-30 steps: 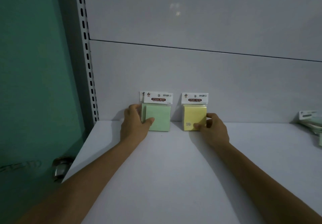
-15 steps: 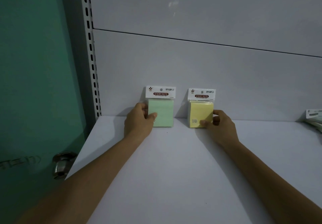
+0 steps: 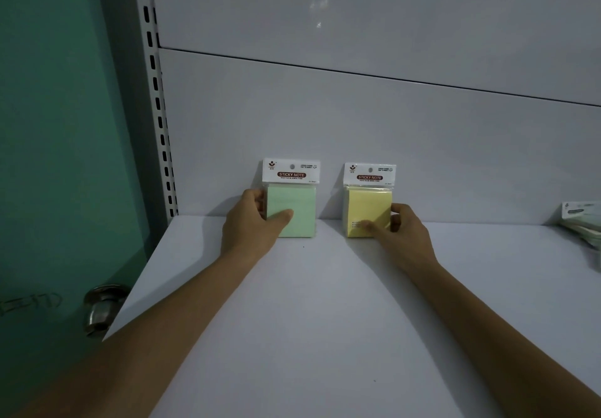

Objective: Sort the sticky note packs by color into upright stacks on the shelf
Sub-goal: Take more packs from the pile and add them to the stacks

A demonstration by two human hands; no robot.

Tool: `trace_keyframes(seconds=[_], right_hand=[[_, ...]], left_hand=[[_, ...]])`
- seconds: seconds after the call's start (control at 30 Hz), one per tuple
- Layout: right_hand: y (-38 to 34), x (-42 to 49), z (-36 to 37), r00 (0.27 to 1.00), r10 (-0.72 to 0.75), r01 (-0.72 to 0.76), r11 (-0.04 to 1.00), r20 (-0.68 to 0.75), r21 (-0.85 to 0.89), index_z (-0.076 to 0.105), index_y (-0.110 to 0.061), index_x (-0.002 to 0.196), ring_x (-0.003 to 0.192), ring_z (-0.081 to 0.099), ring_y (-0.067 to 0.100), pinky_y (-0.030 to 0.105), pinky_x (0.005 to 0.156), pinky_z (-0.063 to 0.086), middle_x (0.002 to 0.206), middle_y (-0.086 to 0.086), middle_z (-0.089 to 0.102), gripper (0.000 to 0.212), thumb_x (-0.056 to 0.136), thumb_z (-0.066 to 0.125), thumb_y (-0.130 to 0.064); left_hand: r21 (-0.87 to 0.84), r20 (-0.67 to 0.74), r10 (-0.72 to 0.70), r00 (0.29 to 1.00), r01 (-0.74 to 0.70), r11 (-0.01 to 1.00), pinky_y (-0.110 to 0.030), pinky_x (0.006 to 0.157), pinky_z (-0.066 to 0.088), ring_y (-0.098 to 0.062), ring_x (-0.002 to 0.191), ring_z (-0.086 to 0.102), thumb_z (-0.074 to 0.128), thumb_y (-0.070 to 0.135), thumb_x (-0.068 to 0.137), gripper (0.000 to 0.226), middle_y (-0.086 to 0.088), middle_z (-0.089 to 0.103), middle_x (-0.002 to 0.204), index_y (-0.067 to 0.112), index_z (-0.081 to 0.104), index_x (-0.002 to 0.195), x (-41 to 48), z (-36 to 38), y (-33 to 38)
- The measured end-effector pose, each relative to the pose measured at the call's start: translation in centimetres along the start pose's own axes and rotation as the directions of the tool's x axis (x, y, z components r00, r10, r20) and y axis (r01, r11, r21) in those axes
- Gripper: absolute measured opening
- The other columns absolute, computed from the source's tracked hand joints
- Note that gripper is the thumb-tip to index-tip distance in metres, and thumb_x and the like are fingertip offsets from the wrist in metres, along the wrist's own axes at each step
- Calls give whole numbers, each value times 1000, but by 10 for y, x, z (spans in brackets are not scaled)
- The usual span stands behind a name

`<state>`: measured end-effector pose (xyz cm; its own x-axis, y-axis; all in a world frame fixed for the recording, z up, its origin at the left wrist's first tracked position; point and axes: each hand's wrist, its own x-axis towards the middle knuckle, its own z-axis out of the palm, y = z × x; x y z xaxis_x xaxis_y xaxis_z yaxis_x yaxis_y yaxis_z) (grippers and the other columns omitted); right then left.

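A green sticky note pack (image 3: 297,204) stands upright against the shelf's back panel, white header card on top. My left hand (image 3: 252,224) grips its left edge, thumb across the lower front. About a hand's width to the right a yellow sticky note pack (image 3: 367,206) stands upright too. My right hand (image 3: 401,232) holds its lower right corner, thumb on the front. Whether further packs stand behind either front pack I cannot tell.
The white shelf (image 3: 325,320) stretches toward me. At its far right edge lies a pile of loose packs (image 3: 582,222), partly cut off. A slotted upright post (image 3: 156,99) bounds the shelf on the left, beside a green door with a metal knob (image 3: 102,307).
A second green pack's header showed offset behind the front one a second ago; now only one header shows, squared up. Both hands stay on their packs; the camera shifted slightly.
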<state>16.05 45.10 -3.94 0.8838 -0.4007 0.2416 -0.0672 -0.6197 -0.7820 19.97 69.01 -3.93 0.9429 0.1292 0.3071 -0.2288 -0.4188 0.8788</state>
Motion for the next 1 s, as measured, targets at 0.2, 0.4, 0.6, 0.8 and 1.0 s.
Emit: trace_keyframes(seconds=[0.2,0.4,0.6,0.8,1.0], right_hand=[[-3,-1,3,1000,-8,10,992,18,-123,40,-25,127,108,57,21,47,92,46,120,-3,58,79,63,75,-57],[-4,0,4,1000,-3,5,986,11,-166,40,-22,126,110,56,24,47,91,46,123,0,57,79,65,73,-58],[-3,0,5,1000,-8,10,983,10,-184,38,-22,127,110,55,24,49,92,45,124,0,56,80,66,72,-58],[-3,0,5,1000,-11,13,981,14,-195,37,-22,129,113,54,23,48,94,44,126,-1,55,84,63,73,-59],[-5,-2,6,1000,-21,22,975,6,-220,37,-21,128,114,54,23,48,94,44,126,-1,55,85,62,73,-60]], left_hand=[[69,26,3,1000,-5,998,-29,73,46,-16,85,61,75,34,74,43,8,62,95,20,54,109,0,1,-1],[90,15,0,1000,-2,996,-30,73,47,-17,87,62,75,37,74,43,6,64,99,21,53,108,0,2,0],[96,10,12,1000,-13,995,-29,71,44,-17,85,60,74,37,74,42,7,62,96,20,53,107,1,3,-2],[84,-4,28,1000,-27,996,-27,71,43,-16,84,59,76,35,73,44,7,62,95,18,55,108,1,4,-3],[83,-8,26,1000,-25,996,-28,73,45,-17,85,60,76,34,73,44,4,65,99,17,55,108,1,3,-2]])
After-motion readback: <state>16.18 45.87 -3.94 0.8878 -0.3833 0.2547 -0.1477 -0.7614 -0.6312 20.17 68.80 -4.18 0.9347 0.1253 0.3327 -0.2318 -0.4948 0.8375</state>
